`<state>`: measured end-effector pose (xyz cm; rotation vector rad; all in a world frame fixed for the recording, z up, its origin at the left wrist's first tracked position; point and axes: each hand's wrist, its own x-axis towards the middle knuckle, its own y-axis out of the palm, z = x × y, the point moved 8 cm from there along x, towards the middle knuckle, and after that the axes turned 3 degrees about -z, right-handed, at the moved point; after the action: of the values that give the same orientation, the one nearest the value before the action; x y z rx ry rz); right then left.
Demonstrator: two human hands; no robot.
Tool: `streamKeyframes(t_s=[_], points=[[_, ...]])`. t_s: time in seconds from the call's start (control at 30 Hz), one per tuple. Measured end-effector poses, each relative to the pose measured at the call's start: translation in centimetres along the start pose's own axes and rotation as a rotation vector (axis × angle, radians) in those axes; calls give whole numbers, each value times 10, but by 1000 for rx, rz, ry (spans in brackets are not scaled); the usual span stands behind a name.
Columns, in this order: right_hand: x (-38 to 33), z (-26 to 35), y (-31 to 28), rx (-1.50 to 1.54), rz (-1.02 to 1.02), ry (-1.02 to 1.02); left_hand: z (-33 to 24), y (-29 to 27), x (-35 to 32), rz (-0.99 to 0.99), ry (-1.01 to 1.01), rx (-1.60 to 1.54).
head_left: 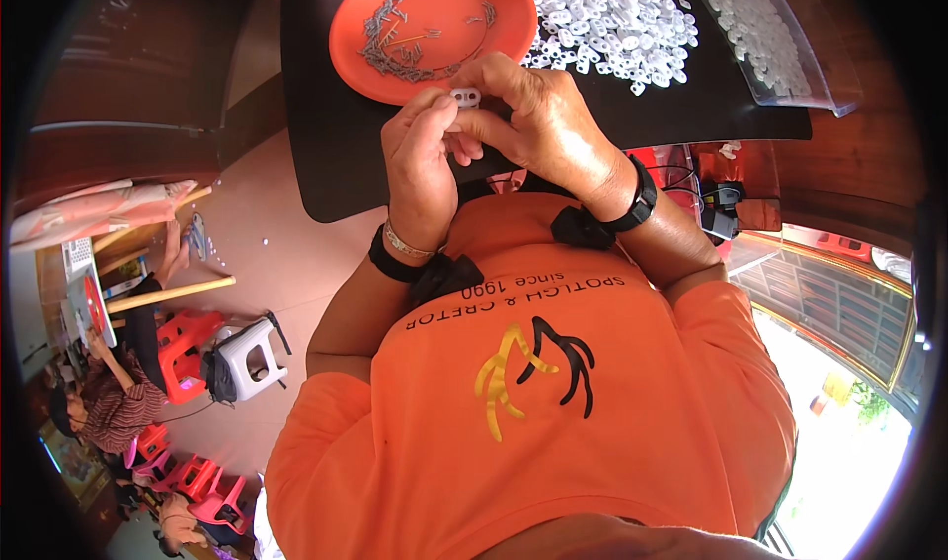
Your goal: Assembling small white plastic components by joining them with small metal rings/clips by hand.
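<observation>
A small white plastic piece with two holes [465, 96] is held up between my hands, over the near edge of the black table. My left hand [420, 155] is closed, its thumb and fingertips pinching the piece from the left. From the right, the thumb and curled forefinger of my right hand [548, 116] close around the same piece. Just beyond the hands is a round orange plate [513, 27] with many small grey metal screws [380, 51] scattered in a ring. A big heap of similar white pieces [612, 22] lies to its right.
A clear plastic bin [780, 46] full of white pieces stands at the table's right end. The black tabletop [331, 165] has a rounded near-left corner. Red and white stools [247, 362] stand on the floor at left, where other people sit. Cables and dark devices [721, 204] are at right.
</observation>
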<state>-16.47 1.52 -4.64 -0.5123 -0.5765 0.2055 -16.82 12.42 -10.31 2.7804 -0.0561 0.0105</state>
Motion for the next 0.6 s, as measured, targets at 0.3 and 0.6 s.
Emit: streamKeyframes(t_s=[0.3, 0.6], points=[[1, 1, -5, 53, -103, -96, 2, 0, 1, -16, -24, -42], [1, 8, 0, -41, -147, -212, -4, -4, -1, -23, 31, 33]])
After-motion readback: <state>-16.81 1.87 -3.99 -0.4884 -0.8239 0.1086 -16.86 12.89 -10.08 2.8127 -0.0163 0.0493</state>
